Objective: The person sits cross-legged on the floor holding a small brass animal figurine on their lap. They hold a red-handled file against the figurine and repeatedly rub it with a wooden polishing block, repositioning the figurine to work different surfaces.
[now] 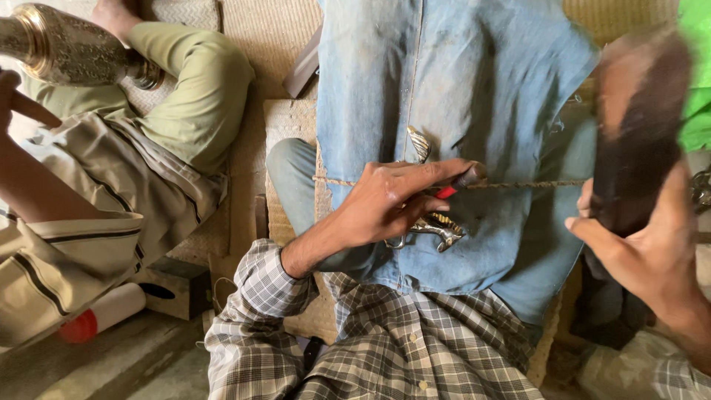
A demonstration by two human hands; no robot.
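My left hand [392, 200] rests on a blue denim cloth [474, 81] spread over my lap. Its fingers pinch a thin tool with a red band [449, 191], tip down on a small silver and gold metal ornament [435, 227]. Most of the ornament is hidden under the hand, and a curved end [420, 142] sticks out above it. A twisted cord [533, 184] runs across the cloth at the tool. My right hand [652, 255] grips a dark wooden mallet [637, 126], raised at the right and blurred.
To the left sits another person in olive trousers [196, 96], holding an engraved brass vase [67, 48]. A red and white cylinder [100, 315] and a dark wooden block [174, 285] lie on the floor. Woven mats [270, 37] cover the ground.
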